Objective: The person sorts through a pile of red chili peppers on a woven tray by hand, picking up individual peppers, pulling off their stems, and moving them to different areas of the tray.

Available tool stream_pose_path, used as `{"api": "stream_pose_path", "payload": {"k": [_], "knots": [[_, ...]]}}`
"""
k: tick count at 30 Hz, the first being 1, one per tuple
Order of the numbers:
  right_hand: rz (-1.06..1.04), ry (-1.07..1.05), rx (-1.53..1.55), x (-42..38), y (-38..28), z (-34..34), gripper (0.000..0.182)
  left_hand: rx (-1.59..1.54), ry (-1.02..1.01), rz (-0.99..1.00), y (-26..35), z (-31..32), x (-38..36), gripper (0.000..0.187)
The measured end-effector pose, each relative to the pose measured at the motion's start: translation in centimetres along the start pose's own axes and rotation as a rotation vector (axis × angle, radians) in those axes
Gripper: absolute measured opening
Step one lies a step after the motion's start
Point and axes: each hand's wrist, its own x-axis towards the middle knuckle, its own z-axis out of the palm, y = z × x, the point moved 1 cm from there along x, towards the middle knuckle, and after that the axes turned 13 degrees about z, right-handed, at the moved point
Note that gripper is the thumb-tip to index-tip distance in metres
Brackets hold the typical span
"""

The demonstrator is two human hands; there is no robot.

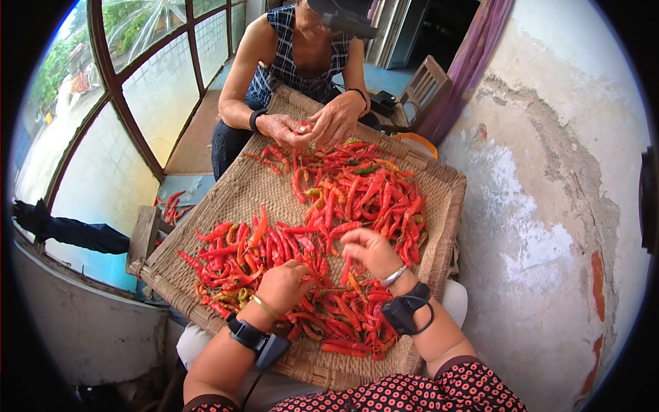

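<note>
Many red chili peppers (pixel 384 196) lie in heaps on a woven tray (pixel 185 254) in front of me. Over the near heap my left hand (pixel 283 287) is closed, its fingers bent inward; what they hold, if anything, is hidden. My right hand (pixel 373 250) is to the right and slightly farther away, fingers curled at a red chili pepper (pixel 345 229). That pepper seems pinched at the fingertips. A few peppers among the red ones are green or yellowish. Both my wrists carry bands and black devices.
Across the tray a person (pixel 302 55) bends over it, both hands (pixel 309 129) together around a small red piece. More peppers (pixel 173 206) lie beyond the tray's left edge. A wooden chair (pixel 422 89) stands behind, a worn wall (pixel 535 206) at right, windows (pixel 161 89) at left.
</note>
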Motion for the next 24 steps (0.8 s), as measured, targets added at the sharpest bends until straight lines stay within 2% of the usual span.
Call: {"api": "stream_pose_path", "payload": {"k": [1,3,4,5,7,8,9,11,13,15,20,24], "knots": [[-0.136,0.134,0.290,0.0,-0.1,-0.3,0.028,0.031,-0.049,-0.020,-0.1,0.1,-0.1,0.019],[-0.173,0.219,0.416,-0.4,-1.2,-0.3,0.034,0.064,-0.097,-0.035,-0.2,0.3,-0.1,0.023],[-0.213,0.300,0.539,-0.5,-1.6,-0.3,0.040,0.124,-0.224,-0.049,-0.3,0.5,-0.3,0.024],[-0.214,0.299,0.539,-0.4,-1.4,-0.4,0.040,0.183,-0.351,-0.064,-0.3,0.7,-0.4,0.026],[-0.058,0.235,0.165,0.2,0.8,-0.6,0.042,0.181,-0.383,-0.045,-0.3,0.6,-0.3,0.025],[-0.071,0.136,-0.053,1.3,3.1,-1.0,0.038,0.177,-0.415,-0.026,-0.3,0.7,-0.3,0.025],[-0.070,0.138,-0.052,1.0,2.9,-0.4,0.038,0.177,-0.417,-0.025,-0.3,0.8,-0.3,0.025],[-0.073,0.019,-0.622,0.2,1.9,1.4,0.034,0.180,-0.540,-0.032,-0.4,1.1,-0.2,0.024],[-0.205,-0.115,-0.825,0.5,2.6,2.7,0.032,0.162,-0.556,-0.010,-0.4,1.1,-0.2,0.023],[-0.040,-0.328,-1.038,0.4,2.9,3.6,0.033,0.144,-0.572,0.013,-0.5,1.2,-0.3,0.022],[0.035,-0.212,-1.269,-0.8,2.4,5.3,0.033,0.087,-0.597,0.062,-0.7,1.6,-0.5,0.021],[0.067,-0.168,-1.319,-0.8,2.7,5.5,0.031,0.034,-0.594,0.082,-0.5,1.3,-0.6,0.021]]}}
